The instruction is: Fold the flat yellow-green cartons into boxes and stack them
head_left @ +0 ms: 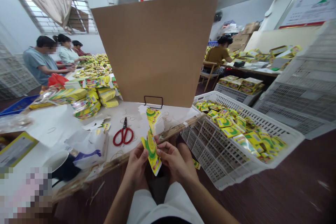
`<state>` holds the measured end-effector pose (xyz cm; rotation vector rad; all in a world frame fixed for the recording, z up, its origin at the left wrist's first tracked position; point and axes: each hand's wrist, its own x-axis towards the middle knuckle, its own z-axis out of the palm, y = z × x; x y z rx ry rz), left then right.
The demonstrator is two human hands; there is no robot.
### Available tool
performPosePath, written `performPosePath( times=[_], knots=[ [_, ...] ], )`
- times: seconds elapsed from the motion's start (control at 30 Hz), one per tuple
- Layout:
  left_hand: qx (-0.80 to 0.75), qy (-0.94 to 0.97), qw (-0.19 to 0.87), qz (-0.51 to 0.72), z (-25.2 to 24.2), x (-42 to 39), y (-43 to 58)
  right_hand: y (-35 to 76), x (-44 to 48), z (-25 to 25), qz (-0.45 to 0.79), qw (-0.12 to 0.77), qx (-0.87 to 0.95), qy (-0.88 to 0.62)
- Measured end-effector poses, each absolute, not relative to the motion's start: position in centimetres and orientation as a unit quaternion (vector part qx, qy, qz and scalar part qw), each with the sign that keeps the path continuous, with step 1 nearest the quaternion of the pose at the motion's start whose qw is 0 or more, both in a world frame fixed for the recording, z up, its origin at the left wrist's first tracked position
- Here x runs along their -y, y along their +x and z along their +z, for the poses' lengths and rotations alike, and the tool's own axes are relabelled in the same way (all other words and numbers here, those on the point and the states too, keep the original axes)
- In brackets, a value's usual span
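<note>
My left hand (137,162) and my right hand (173,159) are both closed on a small stack of yellow-and-green packets (151,152), held just below the table's front edge. The left fingers pinch its left side, the right fingers its right side. A second stack of the same packets (155,119) stands on the white table (65,126) right above my hands. Red-handled scissors (123,134) lie on the table to the left of that stack.
A white plastic crate (210,143) with several yellow packets stands at my right. A brown cardboard sheet (157,49) stands upright on a wire stand. Piles of packets (86,98) lie at the left. Other people sit at tables in the back.
</note>
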<state>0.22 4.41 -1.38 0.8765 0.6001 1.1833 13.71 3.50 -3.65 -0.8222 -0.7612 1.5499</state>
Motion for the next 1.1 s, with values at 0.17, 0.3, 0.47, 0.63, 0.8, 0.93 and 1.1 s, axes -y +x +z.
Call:
performPosePath(
  times=[0.17,0.3,0.47,0.63,0.8,0.93,1.1],
  knots=[
    [-0.314,0.380,0.673,0.552,-1.4,-4.6,0.2,13.4,-3.3,-3.5,0.615,0.573,0.402,-0.362],
    [-0.344,0.364,0.658,0.563,-1.9,-4.8,0.8,13.1,-2.7,-3.2,0.560,0.585,0.418,-0.411],
    [-0.365,0.376,0.624,0.579,-2.1,-4.7,0.9,13.2,-2.4,-3.0,0.484,0.582,0.466,-0.458],
    [-0.403,0.390,0.584,0.587,-2.2,-4.5,0.4,13.1,-2.1,-3.2,0.475,0.564,0.503,-0.451],
    [-0.422,0.428,0.560,0.571,-2.1,-4.6,0.5,13.1,-2.0,-3.5,0.437,0.563,0.510,-0.481],
    [-0.424,0.458,0.530,0.574,-1.9,-4.2,0.5,13.7,-2.1,-3.5,0.419,0.554,0.528,-0.489],
    [-0.406,0.511,0.535,0.536,-1.5,-3.6,0.2,14.8,-2.1,-1.5,0.430,0.559,0.563,-0.430]
  ],
)
